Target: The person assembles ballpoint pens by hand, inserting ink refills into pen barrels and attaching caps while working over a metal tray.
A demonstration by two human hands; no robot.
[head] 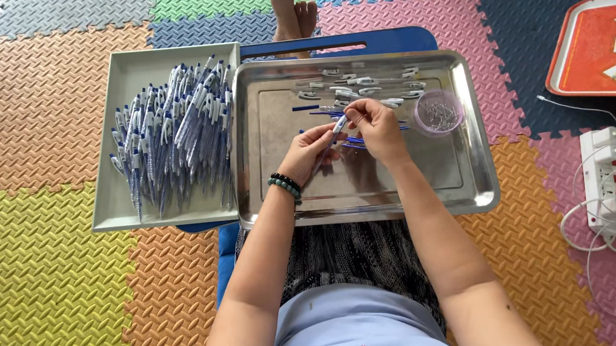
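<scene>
Both hands keep a narrow grip on one white-and-blue pen [335, 131]: the left hand [309, 151] pinches its barrel, the right hand [376, 127] pinches its upper end, above the middle of the steel tray [479, 177]. Around them lies a floor of coloured foam mats [50, 274]. Left of the steel tray sits a grey tray [110, 206] heaped with finished pens [177, 131]. Smaller still: white pen caps [360, 86], blue refills [318, 110], and a small clear cup [438, 112] of springs just beside the right hand.

Bare arms, beaded bracelets [285, 184] on left wrist, pale blue top, dark patterned skirt.
</scene>
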